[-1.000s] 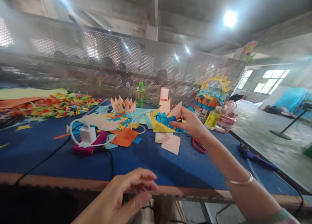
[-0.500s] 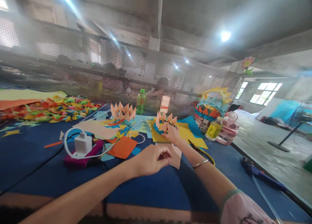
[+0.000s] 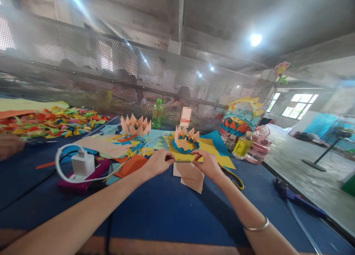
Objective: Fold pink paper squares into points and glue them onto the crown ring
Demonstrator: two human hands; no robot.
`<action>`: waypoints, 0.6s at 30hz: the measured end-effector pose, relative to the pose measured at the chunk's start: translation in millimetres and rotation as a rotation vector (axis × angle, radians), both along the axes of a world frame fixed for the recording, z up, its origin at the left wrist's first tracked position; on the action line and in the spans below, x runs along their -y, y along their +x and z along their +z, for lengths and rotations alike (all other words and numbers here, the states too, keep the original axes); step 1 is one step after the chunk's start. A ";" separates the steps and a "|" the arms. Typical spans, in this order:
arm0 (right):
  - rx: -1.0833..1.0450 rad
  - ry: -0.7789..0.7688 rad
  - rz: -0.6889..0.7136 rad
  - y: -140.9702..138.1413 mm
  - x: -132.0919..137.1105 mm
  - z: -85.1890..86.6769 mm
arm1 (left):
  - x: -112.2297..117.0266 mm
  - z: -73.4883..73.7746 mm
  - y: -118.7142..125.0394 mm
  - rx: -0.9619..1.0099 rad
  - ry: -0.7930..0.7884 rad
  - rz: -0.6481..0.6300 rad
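A ring-shaped paper crown (image 3: pixel 186 146), blue at the base with peach folded points, sits on yellow paper sheets (image 3: pixel 216 151) in front of me. My left hand (image 3: pixel 161 161) is just left of its near side, fingers curled and thumb near the index finger. My right hand (image 3: pixel 207 163) faces it from the other side, fingertips pinched close to the crown's front edge. Whatever either pinch holds, if anything, is too small to make out. Peach paper squares (image 3: pixel 191 175) lie between and below the hands. Left of the bottle's front, another peach crown (image 3: pixel 135 126) rests on paper pieces.
A white charger (image 3: pixel 83 162) on a purple power strip, orange paper (image 3: pixel 131 168), and a green bottle (image 3: pixel 158 114) stand left. Scissors (image 3: pixel 234 177), a yellow-labelled bottle (image 3: pixel 242 147) and a glue gun (image 3: pixel 299 199) lie right. Another person's hand (image 3: pixel 11 146) shows at the left edge.
My right hand has drawn back from the top of the crown to its near side. My left hand has moved up and left, and the crown's ring is now more exposed.
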State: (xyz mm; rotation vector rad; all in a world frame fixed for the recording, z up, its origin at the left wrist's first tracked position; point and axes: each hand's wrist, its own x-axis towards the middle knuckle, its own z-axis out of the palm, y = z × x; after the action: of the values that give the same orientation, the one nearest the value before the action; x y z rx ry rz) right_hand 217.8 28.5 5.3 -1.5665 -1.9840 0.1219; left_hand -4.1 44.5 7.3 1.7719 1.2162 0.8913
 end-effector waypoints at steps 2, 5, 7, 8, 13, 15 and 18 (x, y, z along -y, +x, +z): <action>-0.002 -0.007 0.002 1.1 2.2 -1.7 | 3.6 -0.9 -1.9 0.106 -0.125 0.039; -0.003 -0.021 -0.003 2.7 2.2 -3.0 | 9.1 1.9 -3.5 0.277 -0.312 0.086; 0.002 -0.037 0.011 2.4 2.6 -4.6 | 12.8 5.4 -3.6 0.369 -0.416 0.101; 0.008 -0.042 0.022 1.4 3.3 -5.6 | 14.5 7.2 -3.4 0.405 -0.462 0.104; 0.050 -0.048 0.088 -7.3 7.3 -12.0 | 22.1 13.5 -1.0 0.515 -0.614 0.081; 0.061 -0.047 0.106 -9.8 7.5 -14.3 | 24.0 14.2 0.3 0.542 -0.638 0.070; 0.069 -0.042 0.116 -10.7 6.5 -16.5 | 24.1 13.8 1.6 0.575 -0.648 0.060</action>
State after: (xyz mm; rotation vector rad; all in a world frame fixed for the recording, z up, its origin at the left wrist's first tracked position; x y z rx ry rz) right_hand 207.1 21.9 -11.2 -1.5001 -2.1394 0.1591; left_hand -2.4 20.4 21.1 0.8851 1.0142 0.8339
